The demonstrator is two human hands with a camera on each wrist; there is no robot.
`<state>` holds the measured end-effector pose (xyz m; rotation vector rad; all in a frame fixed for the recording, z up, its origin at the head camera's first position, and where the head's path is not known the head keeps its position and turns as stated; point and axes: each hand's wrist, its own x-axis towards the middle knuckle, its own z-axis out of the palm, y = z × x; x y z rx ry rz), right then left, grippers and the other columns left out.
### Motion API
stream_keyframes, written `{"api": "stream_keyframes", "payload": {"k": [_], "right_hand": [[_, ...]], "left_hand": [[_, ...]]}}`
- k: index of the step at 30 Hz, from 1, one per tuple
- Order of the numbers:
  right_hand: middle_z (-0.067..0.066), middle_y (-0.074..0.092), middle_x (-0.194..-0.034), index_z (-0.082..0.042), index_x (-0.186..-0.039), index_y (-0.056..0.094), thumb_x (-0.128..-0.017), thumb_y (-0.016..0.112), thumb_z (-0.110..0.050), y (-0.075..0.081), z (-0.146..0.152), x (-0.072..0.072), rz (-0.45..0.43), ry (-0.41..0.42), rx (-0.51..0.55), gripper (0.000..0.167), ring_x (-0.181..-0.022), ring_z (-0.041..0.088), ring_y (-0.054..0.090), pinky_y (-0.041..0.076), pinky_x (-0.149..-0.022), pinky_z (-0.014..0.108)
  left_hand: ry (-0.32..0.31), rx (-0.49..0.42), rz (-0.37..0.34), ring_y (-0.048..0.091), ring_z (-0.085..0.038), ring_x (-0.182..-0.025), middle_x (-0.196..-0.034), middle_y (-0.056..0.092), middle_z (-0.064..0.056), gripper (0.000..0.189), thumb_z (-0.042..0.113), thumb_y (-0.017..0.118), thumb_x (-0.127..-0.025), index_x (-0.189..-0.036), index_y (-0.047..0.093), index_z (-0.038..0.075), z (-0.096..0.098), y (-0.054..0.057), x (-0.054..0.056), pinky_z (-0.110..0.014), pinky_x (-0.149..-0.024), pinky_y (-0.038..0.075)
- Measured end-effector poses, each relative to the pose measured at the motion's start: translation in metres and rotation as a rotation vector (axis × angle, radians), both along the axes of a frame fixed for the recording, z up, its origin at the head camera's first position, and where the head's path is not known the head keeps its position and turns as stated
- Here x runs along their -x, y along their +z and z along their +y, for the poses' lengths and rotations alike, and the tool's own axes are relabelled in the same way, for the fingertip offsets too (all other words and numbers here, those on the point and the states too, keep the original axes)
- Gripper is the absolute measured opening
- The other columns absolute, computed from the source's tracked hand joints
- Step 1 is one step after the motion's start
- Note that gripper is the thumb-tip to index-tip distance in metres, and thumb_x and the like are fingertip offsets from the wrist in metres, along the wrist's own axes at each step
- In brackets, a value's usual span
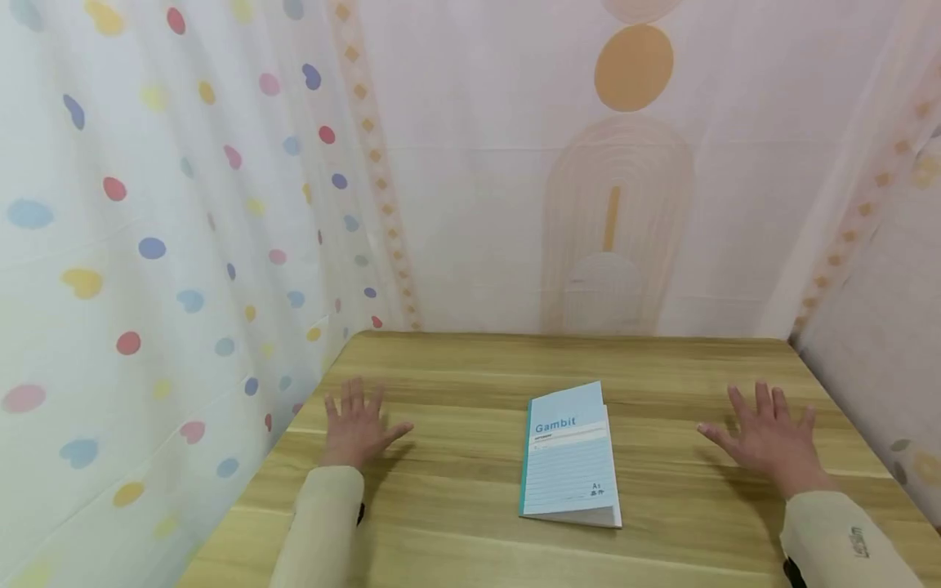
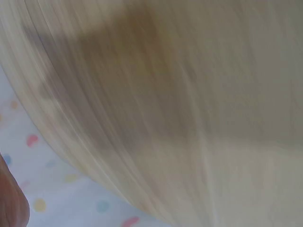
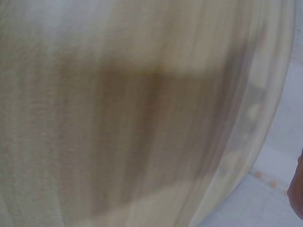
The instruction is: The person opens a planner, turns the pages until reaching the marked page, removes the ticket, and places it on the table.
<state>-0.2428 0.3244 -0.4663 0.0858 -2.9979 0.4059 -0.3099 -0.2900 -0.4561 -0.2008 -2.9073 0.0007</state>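
A light blue notebook [image 1: 569,461] marked "Gambit" lies on the wooden table [image 1: 456,539] between the two hands, its cover slightly lifted at the lower right corner. To its left, my left hand [image 1: 358,429] is spread over the table with fingers straight and holds nothing. On the other side, my right hand [image 1: 772,437] is spread the same way, apart from the notebook. Both wrist views show mostly tabletop with a hand's shadow on it. Only a small part of the left hand [image 2: 12,201] and of the right hand [image 3: 297,191] shows there.
A white curtain with coloured dots [image 1: 184,245] hangs along the left side. Behind the table's far edge hangs a pale curtain [image 1: 470,204] with arch and circle patterns. Another patterned curtain [image 1: 897,351] borders the right side.
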Motion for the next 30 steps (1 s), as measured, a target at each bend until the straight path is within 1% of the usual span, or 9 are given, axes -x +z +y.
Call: {"api": "stream_keyframes", "payload": {"k": [7,10,13,18,22,25,30], "right_hand": [[0.046,0.005,-0.150,0.008,-0.152,0.023,-0.095,0.041,-0.070,0.001,-0.004,-0.001,-0.007,0.006,-0.002,0.099,-0.136,0.065,0.004,-0.008,-0.097,0.083],[0.046,0.006,-0.150,0.008,-0.152,0.025,-0.094,0.042,-0.071,0.001,-0.006,-0.002,-0.011,0.006,-0.004,0.099,-0.136,0.065,0.005,-0.006,-0.098,0.083],[0.046,0.007,-0.150,0.008,-0.151,0.025,-0.094,0.043,-0.070,0.001,-0.007,-0.002,-0.005,0.002,-0.005,0.099,-0.136,0.065,0.005,-0.005,-0.098,0.083],[0.046,0.007,-0.149,0.008,-0.152,0.024,-0.094,0.043,-0.070,0.001,-0.007,-0.003,0.002,0.000,-0.005,0.098,-0.136,0.065,0.006,-0.006,-0.098,0.083],[0.047,0.007,-0.149,0.008,-0.151,0.025,-0.094,0.042,-0.070,0.000,-0.006,-0.002,0.004,-0.001,-0.012,0.098,-0.136,0.065,0.006,-0.005,-0.098,0.083],[0.047,0.008,-0.149,0.008,-0.151,0.026,-0.094,0.042,-0.070,0.000,-0.006,-0.001,0.005,-0.002,-0.012,0.098,-0.135,0.066,0.007,-0.003,-0.097,0.084],[0.047,0.007,-0.149,0.009,-0.150,0.027,-0.095,0.042,-0.069,0.003,-0.009,0.001,-0.002,0.002,-0.003,0.097,-0.136,0.065,0.006,-0.002,-0.098,0.083]], "left_hand": [[-0.023,-0.048,-0.071,0.004,-0.053,-0.145,-0.156,0.009,-0.038,0.100,0.070,0.054,-0.088,-0.154,0.029,-0.001,0.009,0.001,-0.001,-0.074,-0.110,0.001],[-0.017,-0.043,-0.076,0.005,-0.052,-0.146,-0.156,0.010,-0.038,0.099,0.069,0.055,-0.088,-0.154,0.029,0.000,0.012,0.002,-0.002,-0.073,-0.110,0.002],[-0.023,-0.021,-0.063,0.005,-0.052,-0.146,-0.156,0.012,-0.038,0.099,0.070,0.055,-0.088,-0.154,0.029,0.000,0.013,0.002,-0.001,-0.073,-0.110,0.003],[-0.034,0.001,-0.045,0.007,-0.052,-0.145,-0.156,0.015,-0.037,0.100,0.071,0.055,-0.088,-0.154,0.030,0.001,0.017,0.001,0.003,-0.074,-0.110,0.005],[-0.047,-0.013,-0.063,0.008,-0.052,-0.145,-0.156,0.014,-0.037,0.101,0.072,0.055,-0.087,-0.154,0.030,0.001,0.022,0.001,0.005,-0.073,-0.110,0.004],[-0.058,-0.030,-0.089,0.006,-0.051,-0.146,-0.157,0.012,-0.037,0.103,0.073,0.054,-0.086,-0.155,0.027,0.001,0.027,0.000,0.007,-0.072,-0.111,0.003],[-0.070,-0.030,-0.104,0.005,-0.050,-0.146,-0.157,0.012,-0.036,0.105,0.076,0.052,-0.085,-0.155,0.027,0.002,0.033,-0.002,0.012,-0.072,-0.111,0.002]]}}
